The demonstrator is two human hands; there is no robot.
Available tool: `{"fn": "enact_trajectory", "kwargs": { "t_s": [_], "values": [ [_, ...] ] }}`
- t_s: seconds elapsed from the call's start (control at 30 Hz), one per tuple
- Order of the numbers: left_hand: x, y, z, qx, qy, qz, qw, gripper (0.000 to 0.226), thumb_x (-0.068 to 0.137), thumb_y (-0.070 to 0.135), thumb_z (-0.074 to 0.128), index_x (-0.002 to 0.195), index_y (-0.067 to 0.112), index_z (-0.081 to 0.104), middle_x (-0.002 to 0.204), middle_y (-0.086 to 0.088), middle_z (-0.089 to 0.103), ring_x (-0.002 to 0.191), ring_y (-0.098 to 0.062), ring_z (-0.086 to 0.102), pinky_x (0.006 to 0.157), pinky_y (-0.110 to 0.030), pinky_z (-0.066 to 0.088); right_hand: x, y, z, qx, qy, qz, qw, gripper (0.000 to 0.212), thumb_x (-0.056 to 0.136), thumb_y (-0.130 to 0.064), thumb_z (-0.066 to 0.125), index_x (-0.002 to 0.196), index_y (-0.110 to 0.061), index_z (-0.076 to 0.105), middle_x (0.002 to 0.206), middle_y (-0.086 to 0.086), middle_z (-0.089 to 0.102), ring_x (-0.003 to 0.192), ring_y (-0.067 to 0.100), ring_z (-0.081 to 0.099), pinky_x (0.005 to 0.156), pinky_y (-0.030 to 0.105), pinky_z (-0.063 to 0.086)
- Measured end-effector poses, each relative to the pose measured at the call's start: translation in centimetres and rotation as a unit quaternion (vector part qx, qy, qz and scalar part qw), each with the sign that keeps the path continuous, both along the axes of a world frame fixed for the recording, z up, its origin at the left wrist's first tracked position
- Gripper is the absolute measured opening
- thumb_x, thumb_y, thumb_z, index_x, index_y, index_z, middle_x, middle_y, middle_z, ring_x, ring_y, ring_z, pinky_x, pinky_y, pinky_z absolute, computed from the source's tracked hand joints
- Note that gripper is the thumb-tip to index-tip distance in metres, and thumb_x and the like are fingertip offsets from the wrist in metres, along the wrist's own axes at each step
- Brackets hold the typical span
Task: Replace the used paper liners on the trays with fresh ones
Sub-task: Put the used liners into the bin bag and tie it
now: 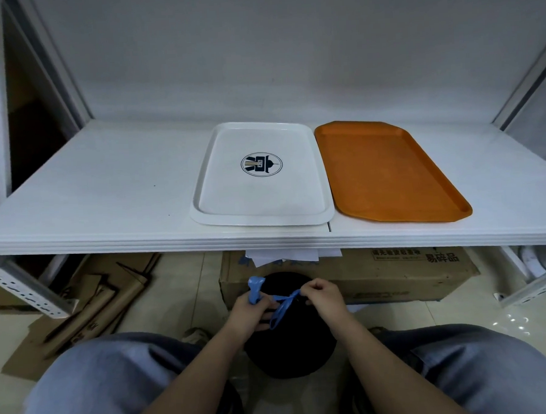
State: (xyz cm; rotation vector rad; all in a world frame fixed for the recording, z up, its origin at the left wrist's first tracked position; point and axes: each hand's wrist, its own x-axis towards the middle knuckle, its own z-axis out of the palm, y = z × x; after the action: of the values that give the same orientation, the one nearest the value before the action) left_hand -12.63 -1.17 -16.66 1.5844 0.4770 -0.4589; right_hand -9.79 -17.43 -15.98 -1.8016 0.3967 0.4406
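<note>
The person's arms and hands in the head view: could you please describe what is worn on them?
Nothing is worn on either: the left hand and right hand have no gloves, rings or watch showing, and both forearms are uncovered to the bottom edge of the picture, with no sleeve in view. Below them the legs are in grey-blue trousers.

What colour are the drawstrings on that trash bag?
Blue drawstrings on a black trash bag, clearest in the head view.
</note>
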Motion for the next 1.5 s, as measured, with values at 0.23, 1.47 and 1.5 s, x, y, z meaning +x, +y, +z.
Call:
{"fn": "enact_trajectory", "kwargs": {
  "t_s": [0.23,1.47,1.5],
  "values": [
    [0.7,-0.3,0.0,0.045,0.044,-0.01,0.998,0.019,0.094,0.012,0.054,0.075,0.012,0.052,0.07,-0.006,0.053,0.066,-0.016,0.05,0.061,-0.025,0.042,0.0,0.0,-0.5,-0.266,-0.111,0.061,0.956,0.006,0.086,-0.029,0.06,0.083,-0.024,0.058,0.085,-0.004,0.067,0.081,0.017,0.064,0.065,0.028,0.049],
    [0.9,1.6,10.7,0.165,0.21,-0.247,0.932,0.045,0.101,0.03,0.034,0.077,0.006,0.063,0.06,-0.003,0.071,0.052,-0.009,0.067,0.051,-0.017,0.052,0.9,-2.4,10.2,-0.482,-0.179,0.278,0.811,0.012,0.096,-0.029,0.041,0.09,-0.021,0.047,0.096,0.007,0.06,0.085,0.025,0.055,0.063,0.03,0.036],
    [1.3,1.2,11.4,0.15,0.18,-0.217,0.948,0.037,0.1,0.025,0.038,0.081,0.006,0.063,0.064,-0.004,0.072,0.054,-0.01,0.068,0.051,-0.019,0.054,1.1,-2.5,10.7,-0.479,-0.173,0.266,0.818,0.012,0.096,-0.03,0.041,0.09,-0.021,0.047,0.1,0.006,0.062,0.085,0.024,0.055,0.064,0.029,0.036]
  ]
}}
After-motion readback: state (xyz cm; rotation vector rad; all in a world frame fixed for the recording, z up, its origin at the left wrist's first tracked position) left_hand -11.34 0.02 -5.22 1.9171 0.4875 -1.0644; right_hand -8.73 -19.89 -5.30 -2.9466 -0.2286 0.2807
